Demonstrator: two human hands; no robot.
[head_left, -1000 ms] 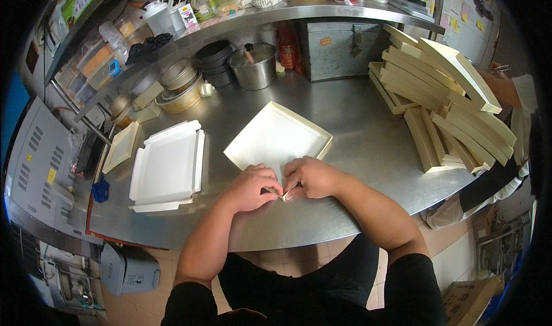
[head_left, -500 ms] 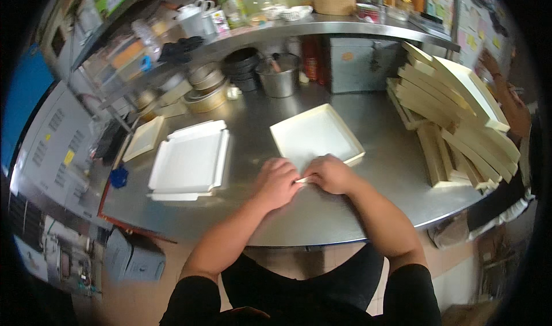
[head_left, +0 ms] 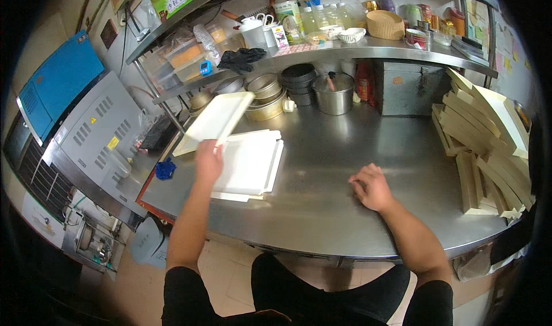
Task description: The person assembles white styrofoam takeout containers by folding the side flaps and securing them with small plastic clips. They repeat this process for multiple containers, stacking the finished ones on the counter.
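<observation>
The left hand (head_left: pixel 208 160) grips one shallow cream box (head_left: pixel 223 114); the right hand (head_left: pixel 372 188), apart, curls loosely. One steel pot (head_left: pixel 334 102) holds one brown-handled utensil (head_left: pixel 330 84).

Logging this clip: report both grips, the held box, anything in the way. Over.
Left grip holding shallow cream box by near end. Right grip empty, over steel counter. Box held up; flat white cardboard close by.

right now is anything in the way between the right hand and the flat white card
Nothing visible stands between the right hand and the flat white card; only steel tabletop shows there. The left hand, holding a tray, is at the card's left edge, on the opposite side.
</observation>
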